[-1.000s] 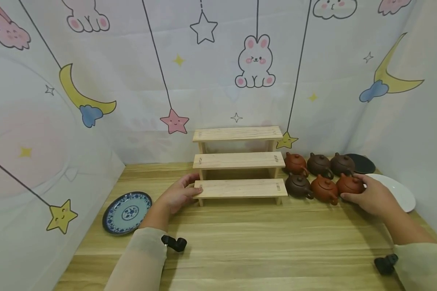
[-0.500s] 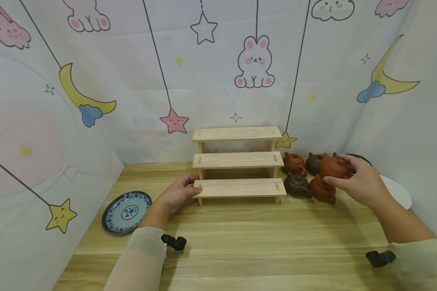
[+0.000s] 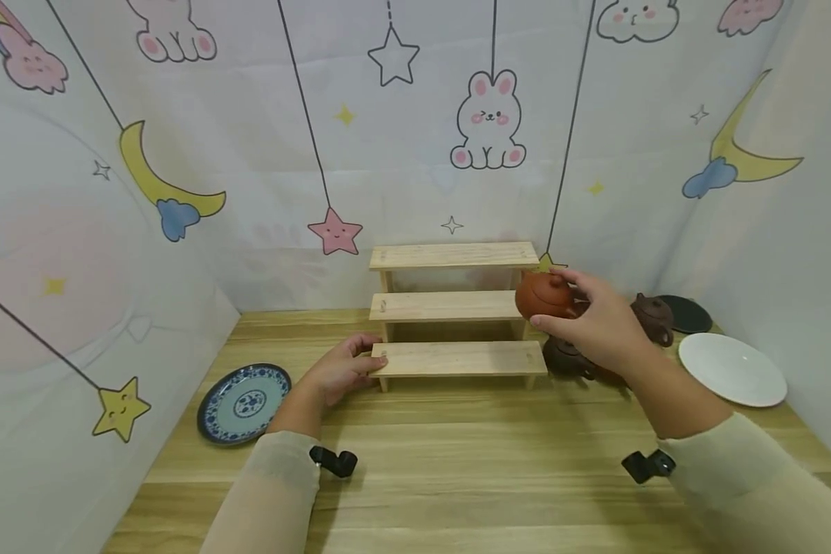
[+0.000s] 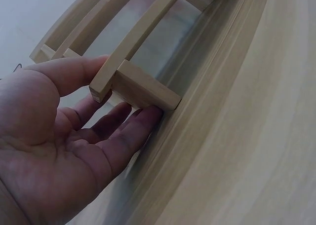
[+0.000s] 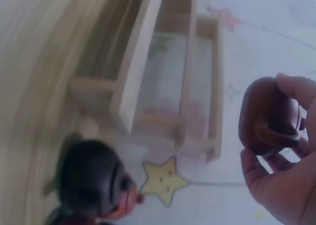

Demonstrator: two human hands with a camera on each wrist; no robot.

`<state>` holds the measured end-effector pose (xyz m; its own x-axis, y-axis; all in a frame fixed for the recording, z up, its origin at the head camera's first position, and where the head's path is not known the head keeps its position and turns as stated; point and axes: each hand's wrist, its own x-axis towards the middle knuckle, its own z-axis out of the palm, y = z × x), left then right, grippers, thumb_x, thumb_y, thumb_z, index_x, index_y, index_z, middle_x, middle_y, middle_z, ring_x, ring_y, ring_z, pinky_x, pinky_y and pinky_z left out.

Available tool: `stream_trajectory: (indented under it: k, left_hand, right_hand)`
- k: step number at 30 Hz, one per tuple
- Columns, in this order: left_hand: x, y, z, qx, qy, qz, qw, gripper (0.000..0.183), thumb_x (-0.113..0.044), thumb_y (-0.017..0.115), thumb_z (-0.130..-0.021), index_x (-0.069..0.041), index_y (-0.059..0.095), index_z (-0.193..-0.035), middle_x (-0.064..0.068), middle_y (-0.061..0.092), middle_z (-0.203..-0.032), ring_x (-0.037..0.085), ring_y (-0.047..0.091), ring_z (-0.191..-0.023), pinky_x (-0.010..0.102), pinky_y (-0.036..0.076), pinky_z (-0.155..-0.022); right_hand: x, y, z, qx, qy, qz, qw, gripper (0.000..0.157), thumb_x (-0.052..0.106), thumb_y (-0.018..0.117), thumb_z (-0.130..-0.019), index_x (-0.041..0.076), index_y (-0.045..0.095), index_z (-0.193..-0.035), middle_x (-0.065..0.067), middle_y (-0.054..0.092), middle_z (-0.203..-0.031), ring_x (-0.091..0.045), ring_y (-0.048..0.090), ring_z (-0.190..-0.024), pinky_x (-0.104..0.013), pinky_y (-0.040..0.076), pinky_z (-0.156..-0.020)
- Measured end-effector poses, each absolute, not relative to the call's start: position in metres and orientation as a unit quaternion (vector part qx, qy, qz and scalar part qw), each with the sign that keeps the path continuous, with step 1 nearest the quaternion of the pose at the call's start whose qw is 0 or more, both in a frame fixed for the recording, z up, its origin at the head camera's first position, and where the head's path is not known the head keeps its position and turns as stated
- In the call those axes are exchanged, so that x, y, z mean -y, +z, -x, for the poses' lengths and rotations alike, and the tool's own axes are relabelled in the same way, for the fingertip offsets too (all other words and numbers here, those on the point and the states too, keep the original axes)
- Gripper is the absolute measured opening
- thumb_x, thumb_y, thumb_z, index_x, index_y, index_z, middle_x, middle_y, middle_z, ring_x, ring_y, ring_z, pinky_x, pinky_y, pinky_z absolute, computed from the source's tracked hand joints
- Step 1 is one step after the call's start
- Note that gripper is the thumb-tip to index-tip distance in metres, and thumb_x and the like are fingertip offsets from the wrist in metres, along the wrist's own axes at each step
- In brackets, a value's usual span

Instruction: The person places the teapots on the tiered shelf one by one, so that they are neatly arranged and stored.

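In the head view my right hand (image 3: pixel 605 323) holds a reddish-brown clay teapot (image 3: pixel 545 296) in the air, level with the right end of a three-tier wooden stand's middle step. The right wrist view shows thumb and fingers around this teapot (image 5: pixel 266 116), its handle towards the palm. My left hand (image 3: pixel 339 371) grips the left end of the stand (image 3: pixel 457 358) at its lowest step. Seen from the left wrist, the thumb rests on the board (image 4: pixel 131 40) and the fingertips touch the leg under it.
Right of the stand, partly hidden by my right arm, sit more teapots, among them a dark brown one (image 3: pixel 653 317). A black plate (image 3: pixel 685 314) and a white plate (image 3: pixel 732 369) lie at the far right. A blue-patterned plate (image 3: pixel 245 404) lies left. Printed cloth (image 3: pixel 415 177) encloses the table.
My right hand has lifted the reddish-brown teapot from the front row's right end and carried it left to the stand. The left hand has stayed on the stand.
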<state>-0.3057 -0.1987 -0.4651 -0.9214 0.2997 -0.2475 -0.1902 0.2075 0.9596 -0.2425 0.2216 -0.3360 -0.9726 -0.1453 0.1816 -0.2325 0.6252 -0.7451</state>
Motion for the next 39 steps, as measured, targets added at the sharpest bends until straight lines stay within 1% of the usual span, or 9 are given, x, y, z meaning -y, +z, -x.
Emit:
stream_trajectory:
  k: [5, 10, 13, 16, 20, 23, 27, 34, 39]
  left_hand:
    - [0.198, -0.465, 0.305, -0.748, 0.633, -0.032, 0.199, 0.060, -0.016, 0.069, -0.105, -0.005, 0.043, -0.158, 0.018, 0.040, -0.163, 0.029, 0.060, -0.130, 0.040, 0.059, -0.103]
    - [0.198, -0.466, 0.306, -0.742, 0.639, -0.032, 0.201, 0.061, -0.015, 0.068, -0.105, -0.004, 0.042, -0.159, 0.019, 0.039, -0.164, 0.031, 0.059, -0.133, 0.044, 0.058, -0.107]
    - [0.197, -0.467, 0.307, -0.739, 0.642, -0.031, 0.201, 0.060, -0.014, 0.068, -0.105, -0.004, 0.042, -0.158, 0.019, 0.039, -0.163, 0.031, 0.060, -0.132, 0.044, 0.059, -0.106]
    - [0.197, -0.468, 0.307, -0.738, 0.644, -0.029, 0.200, 0.059, -0.013, 0.068, -0.105, -0.004, 0.042, -0.157, 0.018, 0.039, -0.163, 0.031, 0.061, -0.131, 0.045, 0.059, -0.107]
    - [0.197, -0.468, 0.307, -0.736, 0.646, -0.029, 0.201, 0.059, -0.014, 0.069, -0.104, -0.004, 0.043, -0.157, 0.018, 0.039, -0.163, 0.030, 0.061, -0.130, 0.046, 0.058, -0.108]
    - [0.198, -0.469, 0.307, -0.734, 0.648, -0.030, 0.202, 0.059, -0.014, 0.069, -0.105, -0.004, 0.043, -0.156, 0.018, 0.040, -0.162, 0.029, 0.062, -0.128, 0.046, 0.059, -0.108]
    - [0.200, -0.470, 0.306, -0.735, 0.647, -0.030, 0.202, 0.059, -0.013, 0.069, -0.104, -0.003, 0.043, -0.156, 0.019, 0.039, -0.162, 0.027, 0.063, -0.126, 0.045, 0.059, -0.106]
    - [0.201, -0.469, 0.306, -0.735, 0.646, -0.034, 0.204, 0.061, -0.014, 0.067, -0.106, -0.004, 0.040, -0.159, 0.019, 0.037, -0.165, 0.026, 0.063, -0.127, 0.048, 0.057, -0.111]
    - [0.200, -0.469, 0.306, -0.734, 0.647, -0.034, 0.203, 0.059, -0.013, 0.067, -0.106, -0.004, 0.041, -0.158, 0.018, 0.039, -0.163, 0.026, 0.063, -0.127, 0.046, 0.057, -0.110]
  right_hand:
    - [-0.189, -0.326, 0.262, 0.888, 0.446, -0.105, 0.032, 0.093, 0.050, 0.084, -0.091, 0.025, 0.038, -0.167, -0.013, 0.049, -0.162, -0.040, 0.057, -0.141, -0.057, 0.059, -0.103]
    - [-0.159, -0.315, 0.291, 0.876, 0.468, -0.113, 0.028, 0.088, 0.044, 0.085, -0.091, 0.026, 0.041, -0.166, -0.008, 0.054, -0.158, -0.033, 0.057, -0.140, -0.053, 0.058, -0.103]
    - [-0.142, -0.309, 0.309, 0.872, 0.474, -0.121, 0.028, 0.087, 0.041, 0.086, -0.091, 0.025, 0.043, -0.165, -0.005, 0.055, -0.157, -0.030, 0.056, -0.139, -0.052, 0.057, -0.103]
    - [-0.126, -0.305, 0.325, 0.866, 0.483, -0.125, 0.024, 0.086, 0.037, 0.087, -0.091, 0.023, 0.044, -0.164, -0.004, 0.055, -0.157, -0.029, 0.054, -0.140, -0.052, 0.056, -0.107]
    - [-0.105, -0.300, 0.344, 0.858, 0.497, -0.129, 0.022, 0.083, 0.031, 0.088, -0.090, 0.020, 0.047, -0.162, -0.005, 0.056, -0.155, -0.029, 0.054, -0.139, -0.050, 0.054, -0.112]
    - [-0.092, -0.298, 0.356, 0.857, 0.496, -0.137, 0.020, 0.080, 0.028, 0.088, -0.091, 0.020, 0.049, -0.160, -0.006, 0.057, -0.154, -0.029, 0.055, -0.138, -0.049, 0.053, -0.113]
    - [-0.079, -0.300, 0.369, 0.858, 0.493, -0.146, 0.014, 0.076, 0.026, 0.087, -0.091, 0.019, 0.050, -0.158, -0.007, 0.057, -0.153, -0.029, 0.056, -0.136, -0.048, 0.052, -0.113]
    - [-0.064, -0.307, 0.382, 0.865, 0.483, -0.137, 0.005, 0.075, 0.025, 0.087, -0.091, 0.017, 0.051, -0.156, -0.007, 0.056, -0.157, -0.028, 0.053, -0.143, -0.047, 0.046, -0.121]
    - [-0.060, -0.309, 0.385, 0.865, 0.486, -0.123, 0.010, 0.072, 0.026, 0.087, -0.092, 0.018, 0.053, -0.154, -0.009, 0.057, -0.156, -0.030, 0.054, -0.142, -0.048, 0.047, -0.120]
